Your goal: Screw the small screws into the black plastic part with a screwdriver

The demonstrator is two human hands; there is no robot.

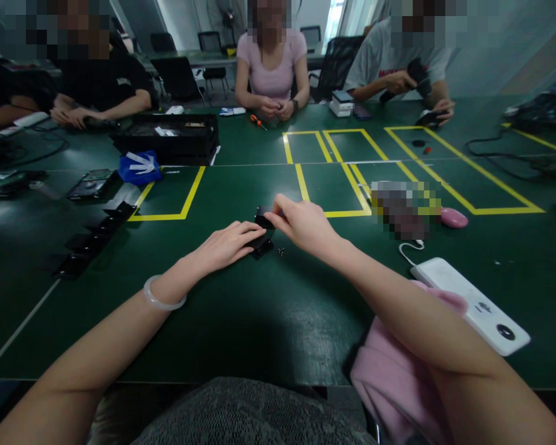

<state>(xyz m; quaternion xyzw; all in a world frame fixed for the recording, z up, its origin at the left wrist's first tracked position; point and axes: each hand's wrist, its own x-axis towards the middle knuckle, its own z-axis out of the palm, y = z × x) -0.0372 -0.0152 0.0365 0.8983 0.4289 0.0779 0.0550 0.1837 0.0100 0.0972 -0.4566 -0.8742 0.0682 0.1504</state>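
A small black part (262, 248), perhaps a bracket, rests on the green table between my hands; its upright section (261, 216) rises behind my left fingertips. My left hand (227, 248) grips it from the left, thumb low and fingers along its top. My right hand (301, 221) is closed in a pinch at the right side of the upright section; whatever sits in its fingertips is hidden. Just right of the part lie several tiny dark screws (281, 251).
Black brackets (95, 238) stand in a row at left, near a blue bag (139, 168) and a black case (167, 139). A white power bank (472, 306), pink cloth (389, 371) and pink mouse-like object (453, 217) lie right. Co-workers sit opposite.
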